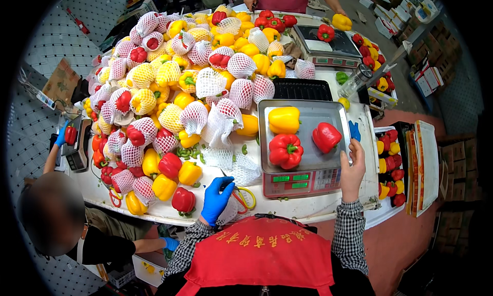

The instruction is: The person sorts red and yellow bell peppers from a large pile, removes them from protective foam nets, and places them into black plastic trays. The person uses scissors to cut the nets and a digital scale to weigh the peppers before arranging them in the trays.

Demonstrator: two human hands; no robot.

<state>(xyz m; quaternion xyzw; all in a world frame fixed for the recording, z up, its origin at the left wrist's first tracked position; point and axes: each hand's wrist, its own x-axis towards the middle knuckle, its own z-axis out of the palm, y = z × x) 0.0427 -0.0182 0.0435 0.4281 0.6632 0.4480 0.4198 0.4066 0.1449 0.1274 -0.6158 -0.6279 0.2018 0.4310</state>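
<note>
My left hand, in a blue glove, is over the table's front edge with its fingers curled. Scissors with red and yellow handles pass beside or under its fingers; whether they are gripped cannot be told. My bare right hand is at the right edge of a metal weighing tray, fingers apart and holding nothing. In the tray are a yellow bell pepper and two red ones, one at the front left and one on the right. The digital scale is beneath.
A heap of peppers in foam nets covers the table's left and back. Loose nets and green stem bits lie mid-table. A blue glove and a glass bottle are right. Co-workers stand left and opposite, near other scales.
</note>
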